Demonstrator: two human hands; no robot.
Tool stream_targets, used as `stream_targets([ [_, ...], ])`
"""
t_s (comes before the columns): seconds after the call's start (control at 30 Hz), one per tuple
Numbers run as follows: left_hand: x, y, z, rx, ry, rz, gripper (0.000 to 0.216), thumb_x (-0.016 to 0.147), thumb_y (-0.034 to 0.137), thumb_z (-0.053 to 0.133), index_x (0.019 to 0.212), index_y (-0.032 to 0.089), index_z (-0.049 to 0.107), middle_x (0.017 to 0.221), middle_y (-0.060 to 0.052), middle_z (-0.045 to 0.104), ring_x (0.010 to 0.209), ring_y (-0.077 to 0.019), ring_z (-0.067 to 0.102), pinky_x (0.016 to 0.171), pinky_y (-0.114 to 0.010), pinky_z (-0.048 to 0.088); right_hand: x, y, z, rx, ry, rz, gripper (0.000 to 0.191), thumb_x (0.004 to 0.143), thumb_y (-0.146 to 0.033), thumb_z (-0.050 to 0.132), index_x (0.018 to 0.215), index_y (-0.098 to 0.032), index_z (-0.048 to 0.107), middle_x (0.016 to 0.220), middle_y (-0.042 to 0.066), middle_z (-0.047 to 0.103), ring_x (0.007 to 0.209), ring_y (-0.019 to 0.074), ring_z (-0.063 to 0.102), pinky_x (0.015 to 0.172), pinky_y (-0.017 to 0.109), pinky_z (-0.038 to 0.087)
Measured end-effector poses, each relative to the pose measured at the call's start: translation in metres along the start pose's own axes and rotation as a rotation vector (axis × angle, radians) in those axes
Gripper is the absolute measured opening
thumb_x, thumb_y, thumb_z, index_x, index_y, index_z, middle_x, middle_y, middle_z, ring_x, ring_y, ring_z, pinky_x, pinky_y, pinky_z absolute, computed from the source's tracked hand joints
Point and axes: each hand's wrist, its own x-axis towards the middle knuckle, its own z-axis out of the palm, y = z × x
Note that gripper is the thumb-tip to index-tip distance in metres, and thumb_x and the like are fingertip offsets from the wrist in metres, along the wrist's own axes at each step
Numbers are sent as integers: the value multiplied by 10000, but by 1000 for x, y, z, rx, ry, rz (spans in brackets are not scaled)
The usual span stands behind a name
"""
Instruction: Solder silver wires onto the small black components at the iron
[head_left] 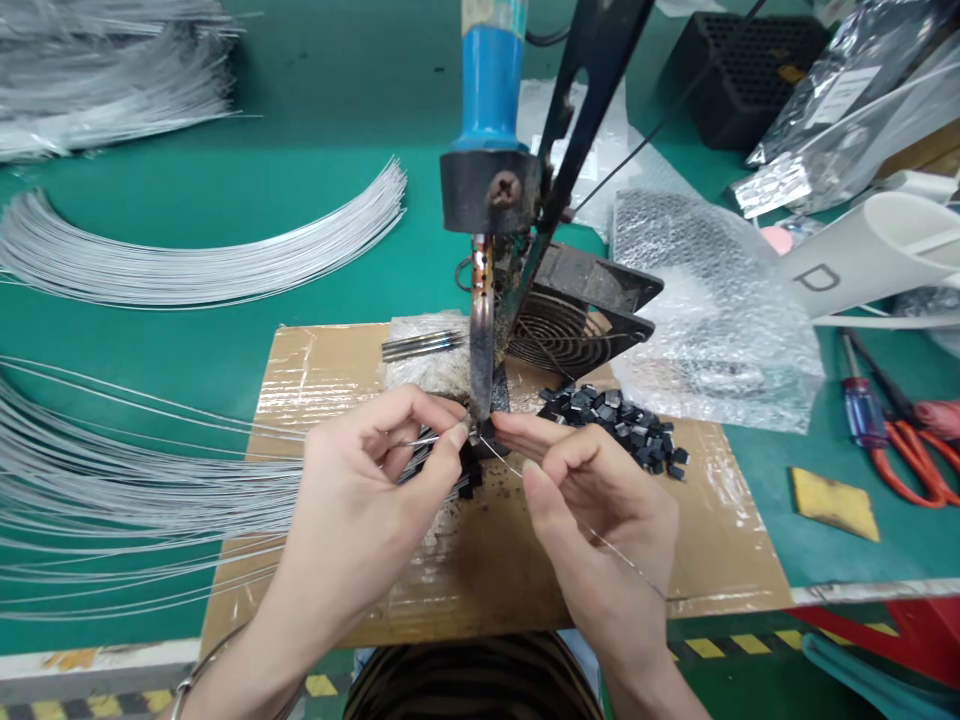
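A blue-handled soldering iron (484,300) hangs tip-down from a black stand over a taped cardboard sheet (720,560). My left hand (375,480) pinches a thin grey wire end (420,440) just left of the iron tip, with a small black part by the fingertips. My right hand (592,500) pinches a fine solder wire (510,465) that runs to the tip and trails back over the hand. Both hands meet under the iron tip.
A pile of small black parts (622,420) lies right of the tip. A black fan (577,310) stands behind. Bundles of grey wires (187,260) cover the green table at left. Bubble wrap (712,310), red-handled cutters (907,450), a screwdriver (862,405) and a yellow sponge (832,500) lie right.
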Motion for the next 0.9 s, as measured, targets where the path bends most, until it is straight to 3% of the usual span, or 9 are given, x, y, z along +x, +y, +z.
stream_targets([
  [0.9,-2,-2,1,10,17,-10,91,806,198,761,722,200,726,823,-6,779,681,-119,680,562,-188,465,-1,1,2,3,7,-3,229,942,-59,661,813,-243,619,1217,16,818,1137,181,775,1029,299,583],
])
